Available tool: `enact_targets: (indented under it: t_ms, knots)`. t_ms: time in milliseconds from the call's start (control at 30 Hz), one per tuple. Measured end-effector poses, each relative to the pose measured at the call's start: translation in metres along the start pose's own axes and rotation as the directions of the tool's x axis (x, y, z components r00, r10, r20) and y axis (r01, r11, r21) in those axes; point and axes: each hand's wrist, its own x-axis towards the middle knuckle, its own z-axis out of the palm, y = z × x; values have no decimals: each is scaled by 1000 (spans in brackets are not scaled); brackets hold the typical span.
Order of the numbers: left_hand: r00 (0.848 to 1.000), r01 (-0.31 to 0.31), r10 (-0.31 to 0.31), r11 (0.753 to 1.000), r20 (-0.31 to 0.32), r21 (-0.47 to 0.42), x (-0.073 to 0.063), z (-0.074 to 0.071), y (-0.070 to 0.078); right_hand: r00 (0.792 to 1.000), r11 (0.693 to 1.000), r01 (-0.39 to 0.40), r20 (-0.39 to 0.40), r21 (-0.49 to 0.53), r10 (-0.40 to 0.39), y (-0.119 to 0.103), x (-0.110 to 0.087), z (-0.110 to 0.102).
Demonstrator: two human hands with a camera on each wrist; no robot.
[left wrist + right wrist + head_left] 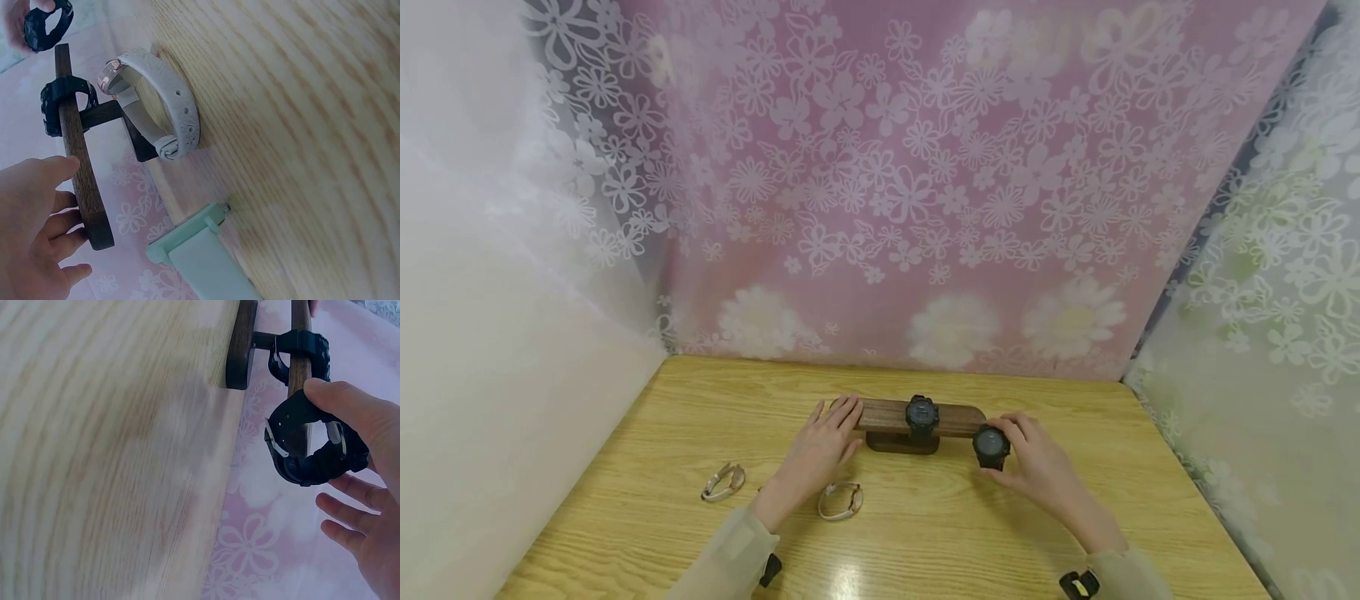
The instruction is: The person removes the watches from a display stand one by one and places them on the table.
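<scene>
Head view: one black watch (922, 413) already circles the wooden bar (883, 414) of the stand (901, 445), whose left end the left hand (818, 446) grips; the right hand (1043, 471) pinches a second black watch (991, 443) at the right end, seemingly not yet threaded on; two pale-strapped watches (738, 477) (856, 498) lie untouched on the table (940, 533)

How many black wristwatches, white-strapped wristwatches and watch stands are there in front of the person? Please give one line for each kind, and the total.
Dark brown watch stand: 1
Black wristwatches: 2 (one on the stand, one in the right hand)
White-strapped wristwatches: 2 (on the table)
Total: 5
</scene>
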Motion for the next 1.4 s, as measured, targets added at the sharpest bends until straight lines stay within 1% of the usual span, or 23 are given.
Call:
enact_targets:
  t_ms: [133,267,400,533,633,767,867,967,1267,1400]
  knots:
    - [1000,3,-3,1000,18,9,0,-1,0,999,1000,-9,54,2,9,-7,-1,1]
    - [999,8,-8,1000,33,11,0,-1,1,995,999,5,97,44,-9,-16,-1,3]
    - [999,5,-6,1000,32,26,0,-1,1,992,997,20,124,76,-29,-23,-2,7]
    - [1000,5,-6,1000,29,24,1,-2,1,989,996,36,142,82,-48,-27,-1,10]
    - [999,8,-9,1000,35,23,1,-1,1,986,994,62,148,94,-75,-30,-1,12]
    - [999,10,-10,1000,45,21,0,-1,1,978,991,91,179,99,-108,-33,-2,16]
    - [999,6,-7,1000,39,17,0,-2,1,969,990,98,215,106,-119,-35,-3,18]
    - [1000,4,-5,1000,29,18,0,-2,1,965,987,102,231,121,-128,-37,-5,21]
    - [1000,0,0,999,3,43,1,1,0,954,982,150,244,118,-175,-42,-8,25]
    - [1000,-12,12,999,-8,43,0,2,0,949,980,154,257,123,-182,-47,-9,23]
